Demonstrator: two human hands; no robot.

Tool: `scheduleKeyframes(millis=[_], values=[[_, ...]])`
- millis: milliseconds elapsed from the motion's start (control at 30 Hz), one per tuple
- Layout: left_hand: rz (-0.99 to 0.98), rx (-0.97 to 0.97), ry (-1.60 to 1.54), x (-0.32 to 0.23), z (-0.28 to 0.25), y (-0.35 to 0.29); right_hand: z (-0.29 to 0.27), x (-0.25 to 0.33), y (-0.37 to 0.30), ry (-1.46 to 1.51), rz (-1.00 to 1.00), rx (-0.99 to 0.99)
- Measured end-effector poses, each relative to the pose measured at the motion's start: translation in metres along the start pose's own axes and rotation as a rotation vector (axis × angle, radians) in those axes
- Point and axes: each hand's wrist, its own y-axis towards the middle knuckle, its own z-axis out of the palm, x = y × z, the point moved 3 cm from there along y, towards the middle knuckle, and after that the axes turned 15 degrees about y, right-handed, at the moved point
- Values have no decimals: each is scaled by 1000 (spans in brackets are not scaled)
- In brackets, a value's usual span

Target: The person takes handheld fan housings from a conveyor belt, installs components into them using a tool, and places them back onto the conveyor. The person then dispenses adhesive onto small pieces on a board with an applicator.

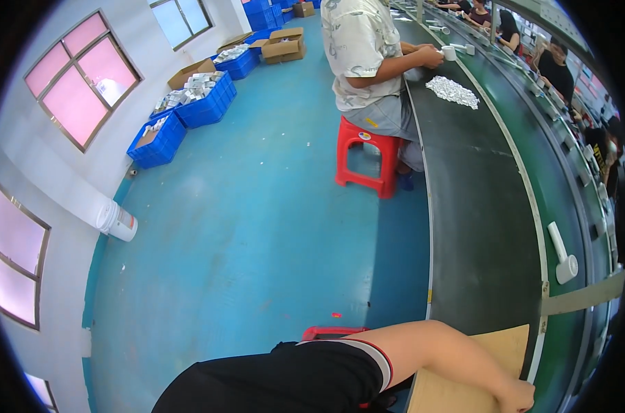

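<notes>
My left arm comes out of a black sleeve at the lower edge and bends at the elbow over a tan board [446, 394] at the belt's near end. At the board's right edge is my left hand [516, 397], its fingers curled down and partly cut off by the frame. Whatever it may hold is hidden. My right hand is out of view. Farther along, on the green conveyor strip, lies a white part with a long handle and round head [567, 269], like a handheld shower head.
A co-worker on a red stool [369, 153] holds a white part [449, 52] beside a pile of small silvery pieces [453, 91] on the dark belt [481, 227]. A metal bar [587, 294] crosses the green strip. Blue crates [207, 104] and a white bucket [119, 221] line the wall.
</notes>
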Motion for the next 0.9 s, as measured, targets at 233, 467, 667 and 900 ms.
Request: scheduleKeyframes(millis=[233, 467, 667, 900], values=[[19, 128, 15, -17, -11, -5, -2, 3, -2, 175, 103, -122], [122, 53, -36, -8, -21, -19, 14, -38, -10, 256, 183, -124], [103, 143, -65, -13, -29, -18, 9, -70, 2, 726, 329, -129], [39, 196, -92, -16, -34, -28, -2, -84, 6, 1591, 761, 242]])
